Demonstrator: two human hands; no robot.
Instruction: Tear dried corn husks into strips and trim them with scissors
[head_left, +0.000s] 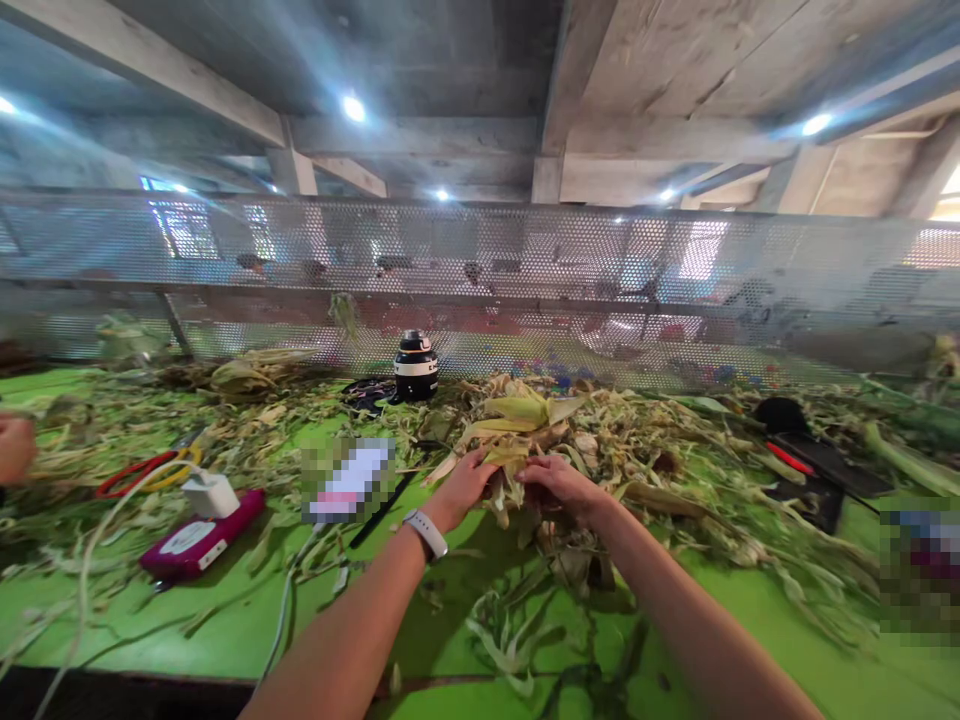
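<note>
Both my hands meet at the middle of the green table (442, 625), on a bunch of dry, pale yellow-green corn husk (517, 410). My left hand (469, 487), with a light watch band at the wrist, has its fingers closed on the husk's near end. Close beside it, my right hand (559, 483) pinches the same husk from the right, its fingertips partly hidden. Behind and to the right lies a heap of dry husk strips (645, 450). A loose curled strip (510, 635) rests on the table nearer to me.
To the left are a magenta power strip (206, 540) with a white charger (210, 495), scissors (150, 470), and a blurred phone (352, 480) with a cable. A black bottle (416, 368) stands before the perforated metal screen (487, 250). Another person's hand (15, 447) shows far left.
</note>
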